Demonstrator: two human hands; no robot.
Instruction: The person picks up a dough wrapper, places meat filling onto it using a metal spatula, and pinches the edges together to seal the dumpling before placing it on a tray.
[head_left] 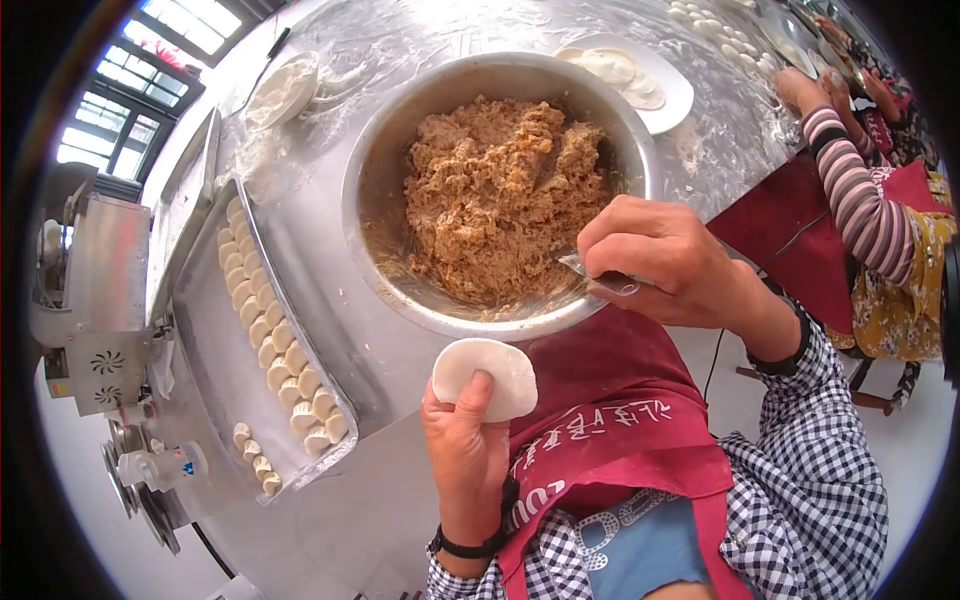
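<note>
My left hand point(462, 450) pinches a round white dumpling wrapper point(508, 378), thumb across its face, just in front of the bowl's near rim. A small metal spatula point(612, 284) is gripped in my right hand point(655, 262) at the bowl's right front edge; my fingers hide part of it. Its tip points at the filling. The big steel bowl point(352, 200) holds a mound of brown minced filling point(500, 200). To the left, a metal tray point(215, 350) carries rows of dumplings point(265, 320), with a short row of smaller ones on its near left side.
A white plate of flour point(678, 100) stands behind the bowl, and a bowl of flour point(283, 92) at the back left. Small dough pieces point(710, 25) lie at the far right, near a co-worker's hands point(805, 92). A metal machine point(105, 320) stands on the left.
</note>
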